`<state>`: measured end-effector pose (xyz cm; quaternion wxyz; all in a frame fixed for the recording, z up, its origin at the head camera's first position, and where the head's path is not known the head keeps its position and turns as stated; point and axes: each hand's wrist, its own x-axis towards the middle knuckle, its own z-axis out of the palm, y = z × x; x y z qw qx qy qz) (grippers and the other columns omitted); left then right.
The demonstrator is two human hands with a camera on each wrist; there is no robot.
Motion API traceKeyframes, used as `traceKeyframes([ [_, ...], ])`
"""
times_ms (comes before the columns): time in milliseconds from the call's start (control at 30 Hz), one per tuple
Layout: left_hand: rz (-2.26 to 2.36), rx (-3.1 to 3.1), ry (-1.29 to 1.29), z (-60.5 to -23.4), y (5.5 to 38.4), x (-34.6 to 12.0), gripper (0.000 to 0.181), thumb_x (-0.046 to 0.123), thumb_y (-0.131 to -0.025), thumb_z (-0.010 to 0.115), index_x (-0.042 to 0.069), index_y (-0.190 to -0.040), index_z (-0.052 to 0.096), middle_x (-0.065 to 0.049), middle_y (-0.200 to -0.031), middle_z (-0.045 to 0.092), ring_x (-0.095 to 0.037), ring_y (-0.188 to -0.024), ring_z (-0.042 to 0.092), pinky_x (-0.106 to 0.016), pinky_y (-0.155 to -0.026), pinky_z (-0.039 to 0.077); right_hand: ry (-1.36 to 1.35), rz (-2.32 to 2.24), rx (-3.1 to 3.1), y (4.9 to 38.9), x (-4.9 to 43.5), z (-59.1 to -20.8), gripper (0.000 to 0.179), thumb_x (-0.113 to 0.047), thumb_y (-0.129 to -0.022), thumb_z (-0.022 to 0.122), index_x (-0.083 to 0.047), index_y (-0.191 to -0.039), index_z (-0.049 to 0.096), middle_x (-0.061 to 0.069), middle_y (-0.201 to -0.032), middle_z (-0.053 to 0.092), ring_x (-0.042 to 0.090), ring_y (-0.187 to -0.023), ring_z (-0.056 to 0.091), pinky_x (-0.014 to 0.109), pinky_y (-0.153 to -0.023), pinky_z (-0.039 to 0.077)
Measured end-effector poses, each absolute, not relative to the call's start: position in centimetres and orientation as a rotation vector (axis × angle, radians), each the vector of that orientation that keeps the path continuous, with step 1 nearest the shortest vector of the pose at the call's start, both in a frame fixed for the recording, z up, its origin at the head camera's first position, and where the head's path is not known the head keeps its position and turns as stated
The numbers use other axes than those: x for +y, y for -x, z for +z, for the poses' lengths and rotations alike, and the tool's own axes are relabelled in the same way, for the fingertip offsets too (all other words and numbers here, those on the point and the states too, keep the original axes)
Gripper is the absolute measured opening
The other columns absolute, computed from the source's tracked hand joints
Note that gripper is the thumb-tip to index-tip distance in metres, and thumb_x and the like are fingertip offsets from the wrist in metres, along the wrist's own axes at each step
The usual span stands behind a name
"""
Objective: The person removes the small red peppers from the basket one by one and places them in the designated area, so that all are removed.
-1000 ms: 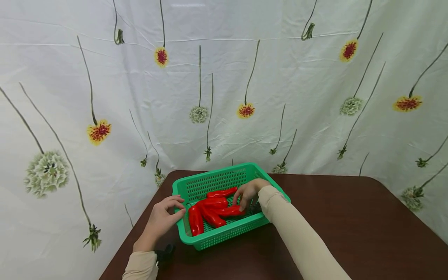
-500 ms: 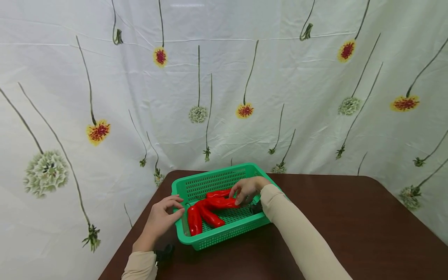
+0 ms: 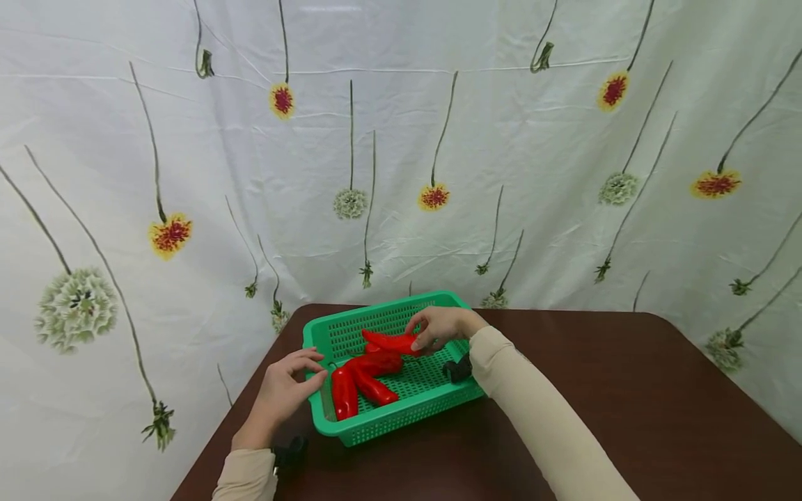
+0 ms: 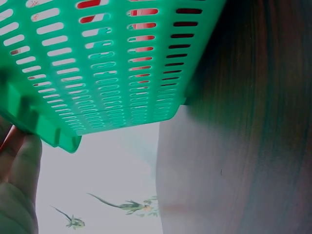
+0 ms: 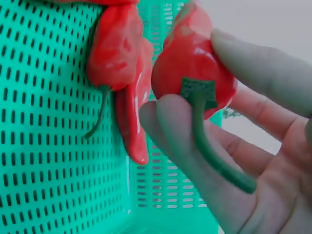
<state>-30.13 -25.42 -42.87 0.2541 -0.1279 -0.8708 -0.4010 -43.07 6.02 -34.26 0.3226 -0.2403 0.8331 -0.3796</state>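
Note:
My right hand (image 3: pixel 437 327) holds a long red pepper (image 3: pixel 391 342) above the green basket (image 3: pixel 410 412). In the right wrist view, thumb and fingers grip this pepper (image 5: pixel 195 58) near its stem end, and its curved green stem (image 5: pixel 209 146) points toward the palm. Several other red peppers (image 3: pixel 344 393) lie in the basket, mostly toward its left side. At the basket's left rim is my left hand (image 3: pixel 285 390), thumb and fingers bent at the edge. The left wrist view catches its fingers (image 4: pixel 24 165) against the rim, their tips partly hidden.
The basket stands on a dark brown table (image 3: pixel 595 390). Behind it hangs a pale cloth (image 3: pixel 401 160) printed with flowers. Small black devices show by the right wrist (image 3: pixel 457 369) and under the left wrist (image 3: pixel 290 454).
My right hand has lifted a red pepper from the basket and moved it up and slightly back. The left hand stays at the rim.

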Motion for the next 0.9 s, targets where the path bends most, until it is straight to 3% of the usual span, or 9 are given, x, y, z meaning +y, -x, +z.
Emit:
traceKeyframes([
  [67,-1.092,-2.360,0.344,-42.8,30.1,-25.5,0.004,0.009,-0.086,0.076,0.012,-0.084,0.077,-0.008,-0.113,0.074,-0.031,-0.122,0.062,-0.018,-0.089,0.051,0.642,-1.018,2.188,42.8,6.0,-34.0,0.039,-0.008,-0.092,0.069,-0.007,-0.130,0.060,0.007,-0.082,0.061,0.015,-0.059,0.043,0.031,-0.064,0.047],
  [133,-1.091,-2.355,0.339,-42.8,30.1,-25.5,0.003,0.010,-0.087,0.075,0.011,-0.084,0.076,-0.008,-0.113,0.074,-0.032,-0.122,0.062,-0.016,-0.089,0.050,0.642,-1.052,2.181,42.4,6.0,-33.7,0.039,-0.008,-0.093,0.068,-0.007,-0.131,0.060,0.008,-0.077,0.061,0.015,-0.056,0.039,0.030,-0.061,0.043],
  [200,-1.090,-2.356,0.332,-42.8,30.1,-25.6,0.005,0.012,-0.088,0.075,0.010,-0.083,0.076,-0.008,-0.114,0.074,-0.032,-0.121,0.062,-0.015,-0.089,0.049,0.628,-1.095,2.172,42.1,6.0,-33.5,0.039,-0.008,-0.093,0.068,-0.005,-0.131,0.059,0.007,-0.077,0.062,0.015,-0.055,0.038,0.028,-0.061,0.046],
  [433,-1.119,-2.368,0.331,-42.8,29.9,-25.6,0.005,0.011,-0.088,0.074,0.009,-0.085,0.076,-0.011,-0.118,0.072,-0.034,-0.123,0.060,-0.015,-0.089,0.049,0.543,-1.303,2.161,40.9,6.4,-32.8,0.043,-0.008,-0.093,0.068,-0.005,-0.134,0.057,0.010,-0.095,0.064,0.017,-0.066,0.051,0.030,-0.072,0.055],
  [733,-1.100,-2.365,0.320,-42.9,30.0,-25.5,0.003,0.009,-0.086,0.075,0.011,-0.084,0.076,-0.011,-0.119,0.072,-0.035,-0.123,0.061,-0.017,-0.089,0.050,0.530,-1.471,2.189,39.1,7.4,-32.7,0.043,-0.009,-0.095,0.065,-0.004,-0.137,0.055,0.016,-0.109,0.066,0.023,-0.085,0.067,0.030,-0.077,0.057],
  [900,-1.101,-2.362,0.329,-43.0,30.1,-25.3,0.002,0.010,-0.087,0.075,0.011,-0.085,0.076,-0.011,-0.119,0.072,-0.034,-0.123,0.061,-0.017,-0.089,0.050,0.488,-1.579,2.198,38.2,8.5,-33.2,0.043,-0.011,-0.095,0.066,-0.003,-0.136,0.054,0.019,-0.118,0.062,0.024,-0.092,0.069,0.030,-0.078,0.058],
])
